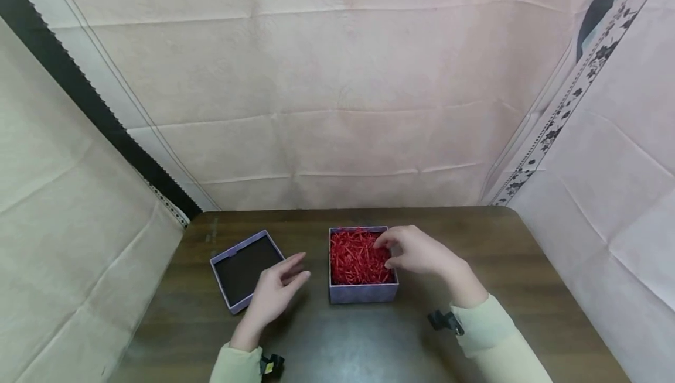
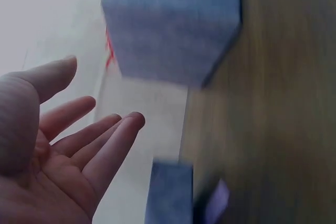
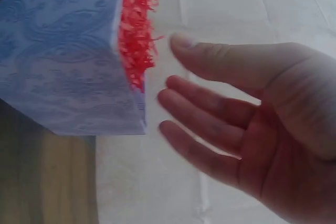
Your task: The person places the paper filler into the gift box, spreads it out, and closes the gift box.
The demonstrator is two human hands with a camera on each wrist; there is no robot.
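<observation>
Box [image 1: 362,266] of red shreds [image 1: 355,257] sat on the surface [image 1: 369,342] in the head view, under the right hand [image 1: 422,253], whose relaxed fingers gripped nothing; a careless brush might spill shreds. Left wrist view showed the left hand [image 2: 58,150] spread and empty, the box just beyond it. Right wrist view showed loose fingers [image 3: 210,108] beside the box

No readable text, label, brand, number or sign is showing in any view. The purple box [image 1: 362,290] is carrying only a faint paisley pattern on its sides, no lettering. The lid [image 1: 244,269] is showing a plain dark inside. The cloth strip [image 1: 572,90] at right is bearing a dark floral border print, no characters. The small black clips at the cuffs are too small to read
</observation>
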